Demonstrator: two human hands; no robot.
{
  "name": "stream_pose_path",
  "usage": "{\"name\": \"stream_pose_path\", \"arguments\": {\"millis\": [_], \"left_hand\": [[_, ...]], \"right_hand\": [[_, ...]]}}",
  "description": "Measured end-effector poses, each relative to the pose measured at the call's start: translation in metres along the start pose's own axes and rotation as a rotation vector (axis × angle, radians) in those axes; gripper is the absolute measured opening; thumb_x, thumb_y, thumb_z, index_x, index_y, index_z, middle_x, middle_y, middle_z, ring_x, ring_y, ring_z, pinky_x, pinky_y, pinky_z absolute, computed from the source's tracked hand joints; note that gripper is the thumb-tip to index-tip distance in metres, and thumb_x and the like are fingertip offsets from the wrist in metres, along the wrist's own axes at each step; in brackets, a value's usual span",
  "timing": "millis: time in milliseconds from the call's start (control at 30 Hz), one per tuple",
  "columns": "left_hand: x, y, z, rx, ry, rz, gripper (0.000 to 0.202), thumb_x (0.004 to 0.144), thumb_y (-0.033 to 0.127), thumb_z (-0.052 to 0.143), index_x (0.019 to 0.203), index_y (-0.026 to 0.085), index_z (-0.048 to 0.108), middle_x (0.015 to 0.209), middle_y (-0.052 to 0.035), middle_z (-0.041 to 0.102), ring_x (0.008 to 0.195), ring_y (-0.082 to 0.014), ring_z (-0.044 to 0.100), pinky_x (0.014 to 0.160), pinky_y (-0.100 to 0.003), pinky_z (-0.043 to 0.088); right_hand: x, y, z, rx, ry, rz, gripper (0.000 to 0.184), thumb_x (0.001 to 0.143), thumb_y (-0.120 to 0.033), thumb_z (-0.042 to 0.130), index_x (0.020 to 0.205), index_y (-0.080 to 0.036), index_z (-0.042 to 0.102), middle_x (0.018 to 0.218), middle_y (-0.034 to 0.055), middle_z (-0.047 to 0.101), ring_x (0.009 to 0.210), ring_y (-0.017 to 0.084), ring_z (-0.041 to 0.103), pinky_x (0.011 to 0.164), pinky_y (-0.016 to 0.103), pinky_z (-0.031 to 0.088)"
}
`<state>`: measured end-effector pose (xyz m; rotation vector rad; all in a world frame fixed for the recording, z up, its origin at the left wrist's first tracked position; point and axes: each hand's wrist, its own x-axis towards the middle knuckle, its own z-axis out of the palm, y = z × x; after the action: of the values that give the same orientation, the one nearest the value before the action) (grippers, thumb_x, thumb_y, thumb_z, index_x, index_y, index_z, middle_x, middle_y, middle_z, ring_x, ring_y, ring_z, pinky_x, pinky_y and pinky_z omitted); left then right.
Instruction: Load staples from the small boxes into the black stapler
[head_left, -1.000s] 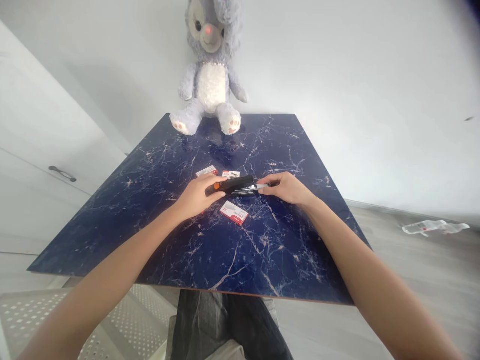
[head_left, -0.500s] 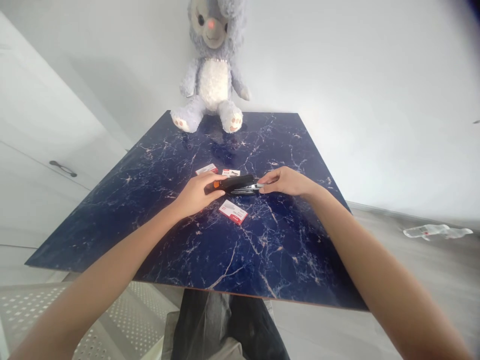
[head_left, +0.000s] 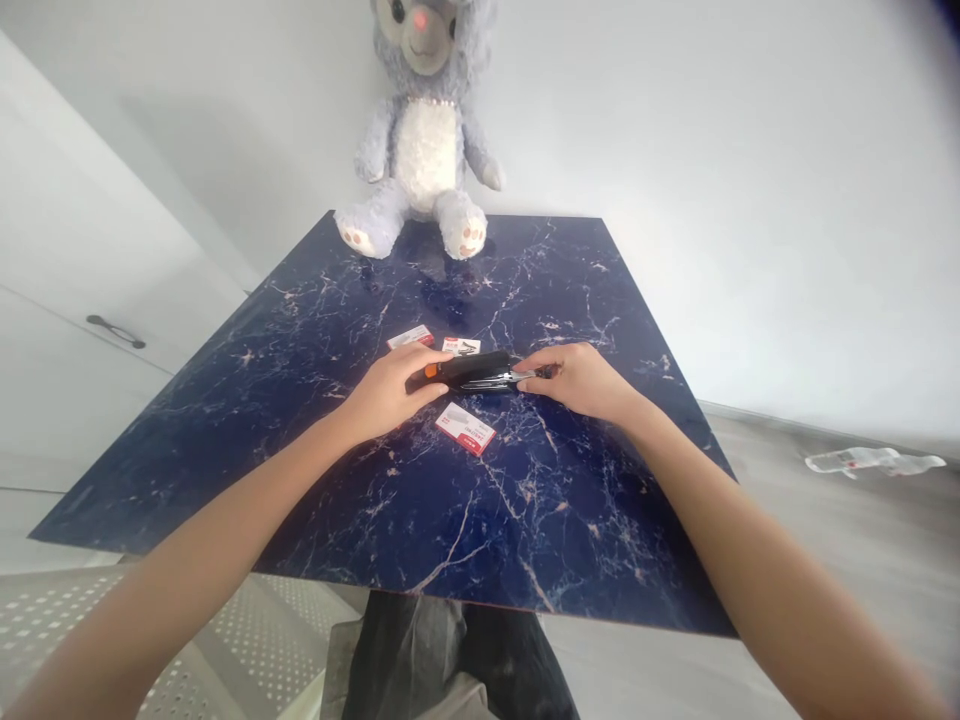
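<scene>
A black stapler with an orange part at its left end lies across the middle of the table. My left hand is closed around that left end, thumb on the near side and fingers on the far side. At the opposite end, my right hand pinches the stapler's silver metal part between thumb and fingers; a small dark piece shows by its fingers. Just in front of the stapler rests a small red-and-white box. Behind it are a white box with a stapler picture and another red-and-white box.
The blue marbled table has its near edge over my legs. A grey-and-white plush toy sits at the far edge against the wall. Perforated pale seats stand at lower left, and clear plastic lies on the floor at right.
My right hand has shifted slightly right, and a small dark piece now shows by its fingers. The left hand keeps its hold. The view has moved a little.
</scene>
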<state>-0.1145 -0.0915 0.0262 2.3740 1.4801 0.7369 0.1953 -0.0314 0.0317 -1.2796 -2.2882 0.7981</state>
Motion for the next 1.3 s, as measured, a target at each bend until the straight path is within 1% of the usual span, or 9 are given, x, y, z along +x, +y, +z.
{"name": "stream_pose_path", "arguments": {"millis": [67, 167, 333, 533, 733, 933, 1000, 1133, 1300], "left_hand": [[-0.0002, 0.0006, -0.0002, 0.002, 0.006, 0.006, 0.038, 0.096, 0.037, 0.065, 0.133, 0.027, 0.064, 0.131, -0.0087, 0.068, 0.119, -0.0276, 0.065, 0.102, -0.045, 0.053], [-0.0004, 0.0009, -0.0006, 0.012, 0.008, 0.020, 0.037, 0.096, 0.036, 0.065, 0.132, 0.027, 0.063, 0.129, -0.0086, 0.069, 0.119, -0.0269, 0.065, 0.102, -0.044, 0.053], [-0.0011, 0.0006, -0.0014, 0.034, -0.018, 0.008, 0.039, 0.097, 0.036, 0.064, 0.135, 0.027, 0.062, 0.135, -0.0096, 0.066, 0.123, -0.0289, 0.063, 0.105, -0.047, 0.051], [-0.0015, 0.0003, -0.0028, 0.032, -0.025, 0.026, 0.039, 0.097, 0.033, 0.064, 0.136, 0.028, 0.061, 0.132, -0.0078, 0.068, 0.124, -0.0285, 0.062, 0.105, -0.047, 0.052], [-0.0014, -0.0001, -0.0018, 0.033, -0.031, 0.020, 0.039, 0.097, 0.034, 0.064, 0.136, 0.028, 0.061, 0.132, -0.0081, 0.068, 0.128, -0.0294, 0.061, 0.110, -0.049, 0.048], [-0.0013, 0.0002, -0.0014, 0.028, -0.029, 0.027, 0.039, 0.097, 0.033, 0.063, 0.135, 0.027, 0.061, 0.133, -0.0078, 0.068, 0.129, -0.0295, 0.060, 0.112, -0.049, 0.047], [-0.0012, 0.0004, -0.0016, 0.026, -0.029, 0.029, 0.039, 0.097, 0.032, 0.063, 0.136, 0.027, 0.061, 0.133, -0.0077, 0.068, 0.129, -0.0290, 0.060, 0.112, -0.049, 0.047], [-0.0013, 0.0006, -0.0020, 0.026, -0.033, 0.033, 0.039, 0.097, 0.032, 0.063, 0.136, 0.027, 0.061, 0.132, -0.0078, 0.068, 0.130, -0.0287, 0.059, 0.111, -0.048, 0.047], [-0.0013, -0.0001, -0.0019, 0.029, -0.045, 0.018, 0.040, 0.098, 0.033, 0.062, 0.137, 0.028, 0.060, 0.135, -0.0081, 0.067, 0.130, -0.0298, 0.059, 0.111, -0.050, 0.048]], "right_hand": [[-0.0025, 0.0002, 0.0038, -0.018, 0.035, -0.042, 0.019, 0.085, -0.034, 0.073, 0.102, -0.030, 0.081, 0.105, 0.0009, 0.079, 0.085, 0.022, 0.070, 0.084, 0.038, 0.055], [-0.0037, 0.0012, 0.0085, -0.010, 0.061, -0.071, 0.019, 0.085, -0.033, 0.074, 0.102, -0.029, 0.081, 0.104, 0.0012, 0.079, 0.083, 0.021, 0.069, 0.082, 0.037, 0.055], [-0.0032, 0.0036, 0.0076, 0.063, 0.053, -0.007, 0.021, 0.084, -0.038, 0.076, 0.102, -0.029, 0.081, 0.105, 0.0012, 0.079, 0.083, 0.021, 0.070, 0.080, 0.037, 0.056], [-0.0037, -0.0009, 0.0017, 0.127, 0.054, 0.065, 0.022, 0.082, -0.041, 0.077, 0.100, -0.028, 0.081, 0.111, 0.0022, 0.078, 0.086, 0.022, 0.071, 0.082, 0.039, 0.056], [-0.0014, -0.0007, 0.0078, 0.162, 0.070, 0.092, 0.022, 0.079, -0.044, 0.079, 0.092, -0.025, 0.079, 0.098, 0.0033, 0.079, 0.080, 0.021, 0.071, 0.078, 0.037, 0.056], [-0.0003, 0.0048, 0.0079, 0.156, 0.202, 0.098, 0.029, 0.078, -0.048, 0.080, 0.097, -0.025, 0.080, 0.095, 0.0030, 0.078, 0.078, 0.020, 0.069, 0.076, 0.035, 0.054], [-0.0008, 0.0041, 0.0062, 0.174, 0.191, 0.094, 0.031, 0.078, -0.050, 0.080, 0.097, -0.026, 0.080, 0.095, 0.0036, 0.078, 0.079, 0.020, 0.069, 0.075, 0.035, 0.053], [-0.0011, 0.0025, 0.0051, 0.233, 0.123, 0.093, 0.038, 0.078, -0.055, 0.080, 0.101, -0.025, 0.081, 0.100, 0.0060, 0.078, 0.082, 0.022, 0.069, 0.075, 0.036, 0.055], [0.0010, 0.0064, 0.0108, 0.221, 0.114, 0.019, 0.033, 0.081, -0.054, 0.078, 0.098, -0.026, 0.081, 0.108, 0.0057, 0.076, 0.088, 0.022, 0.069, 0.081, 0.038, 0.055]]}}
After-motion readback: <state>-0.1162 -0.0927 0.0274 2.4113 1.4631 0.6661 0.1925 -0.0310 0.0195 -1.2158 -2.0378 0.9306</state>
